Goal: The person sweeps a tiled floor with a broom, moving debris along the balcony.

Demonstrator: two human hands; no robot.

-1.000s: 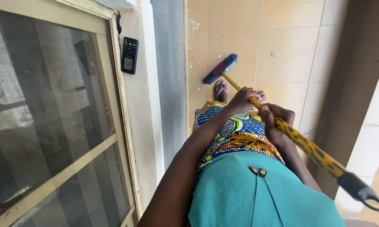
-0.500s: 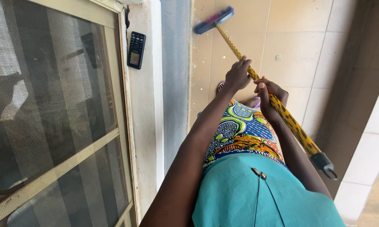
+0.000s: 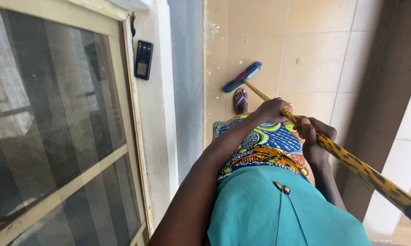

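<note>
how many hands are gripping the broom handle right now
2. The left hand grips lower on the broom handle, nearer the brush; the right hand grips just above it.

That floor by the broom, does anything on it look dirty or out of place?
Yes. Pale specks and bits lie scattered on the tiled floor, mostly along the wall edge beyond the broom, plus one small blotch further right. Both hands hold the broom's handle.

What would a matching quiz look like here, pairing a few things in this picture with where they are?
Things:
1. broom head
2. left hand
3. right hand
4. black handset

Places:
A. higher up the spotted handle, nearer the body
B. on the pale ledge by the screened window
C. on the tiled floor by a sandalled foot
D. lower on the handle, nearer the bristles

Pairs: 1-C, 2-D, 3-A, 4-B
</note>
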